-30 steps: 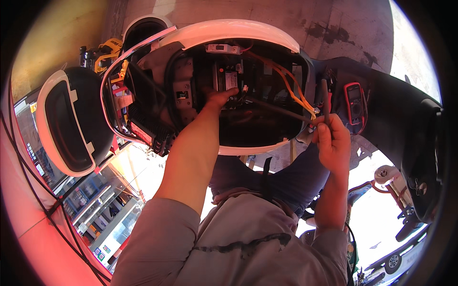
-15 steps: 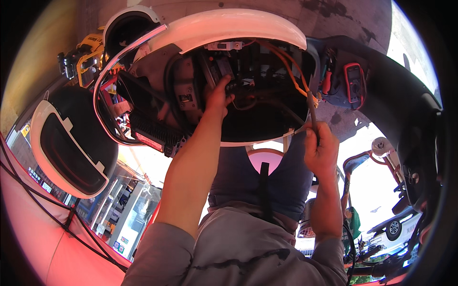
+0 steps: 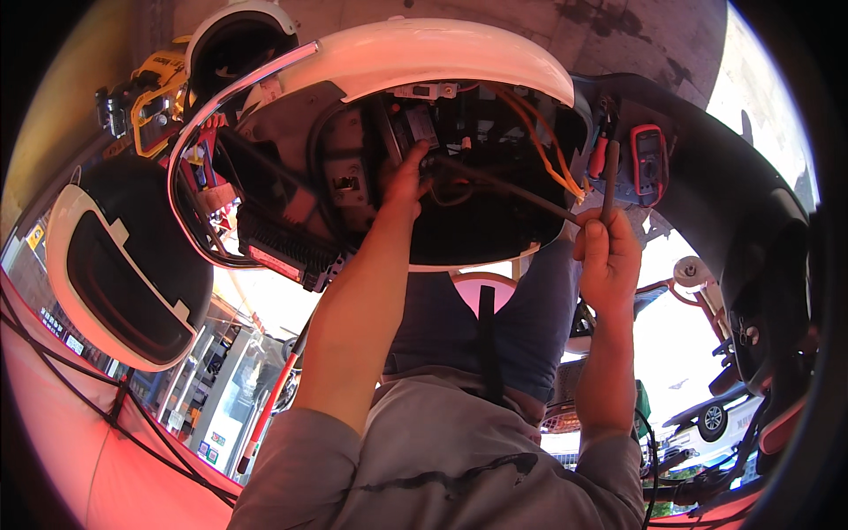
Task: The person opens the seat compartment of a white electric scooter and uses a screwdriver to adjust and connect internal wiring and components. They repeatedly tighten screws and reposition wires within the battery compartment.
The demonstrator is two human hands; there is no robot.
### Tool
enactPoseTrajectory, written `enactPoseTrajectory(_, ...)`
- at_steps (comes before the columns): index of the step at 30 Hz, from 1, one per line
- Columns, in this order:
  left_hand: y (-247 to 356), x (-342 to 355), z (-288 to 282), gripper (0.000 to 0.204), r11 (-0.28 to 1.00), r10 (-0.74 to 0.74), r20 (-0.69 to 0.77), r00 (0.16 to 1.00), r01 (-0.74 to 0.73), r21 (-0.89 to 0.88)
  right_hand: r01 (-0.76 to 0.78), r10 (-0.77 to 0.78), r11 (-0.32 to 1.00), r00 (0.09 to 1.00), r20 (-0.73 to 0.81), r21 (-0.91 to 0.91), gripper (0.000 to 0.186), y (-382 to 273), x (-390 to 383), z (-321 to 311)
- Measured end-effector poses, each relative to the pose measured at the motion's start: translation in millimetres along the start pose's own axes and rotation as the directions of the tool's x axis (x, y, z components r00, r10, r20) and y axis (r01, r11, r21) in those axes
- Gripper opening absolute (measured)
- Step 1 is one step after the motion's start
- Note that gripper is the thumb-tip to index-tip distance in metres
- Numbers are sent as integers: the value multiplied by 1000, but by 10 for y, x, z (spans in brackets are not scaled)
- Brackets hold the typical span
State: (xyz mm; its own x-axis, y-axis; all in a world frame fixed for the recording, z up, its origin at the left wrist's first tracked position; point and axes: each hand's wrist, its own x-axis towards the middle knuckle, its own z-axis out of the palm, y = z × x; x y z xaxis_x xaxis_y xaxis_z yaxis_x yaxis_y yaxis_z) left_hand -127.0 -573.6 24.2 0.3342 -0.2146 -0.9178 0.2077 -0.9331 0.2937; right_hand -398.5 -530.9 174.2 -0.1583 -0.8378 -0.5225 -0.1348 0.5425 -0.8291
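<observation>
Inside an open white oval housing (image 3: 442,49), my left hand (image 3: 402,183) is closed on a boxy dark-and-silver module (image 3: 402,128), thumb over its right side, the other fingers hidden. My right hand (image 3: 605,252) grips a long dark cable sleeve (image 3: 611,177), which bends at the fingers and runs back toward the module. Orange wires (image 3: 543,146) hang down the compartment’s right side, their ends just above my right hand. A small pale switch-like part (image 3: 424,90) is fixed under the housing's upper rim.
A red-cased multimeter (image 3: 647,163) and red-handled tool (image 3: 599,150) rest on the dark panel to the right. A white-rimmed black case (image 3: 132,283) is at left, with yellow tools (image 3: 159,79) behind it. A round pink seat (image 3: 481,296) shows between my legs.
My view has shifted. The module now leans more in my left hand. My right hand dipped down-left half a second ago and is back higher and rightward, still holding the sleeve.
</observation>
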Motion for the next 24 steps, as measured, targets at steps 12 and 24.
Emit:
enactPoseTrajectory(12, -1, -21, 10, 66, 994, 15, -7, 1000, -15, 108, 341, -209, 907, 874, 439, -247, 16, -326, 636, -228)
enactPoseTrajectory(24, 109, 697, -147, 62, 936, 130, -42, 991, -109, 336, 483, -630, 602, 776, -7, -636, 25, 99, 984, 113)
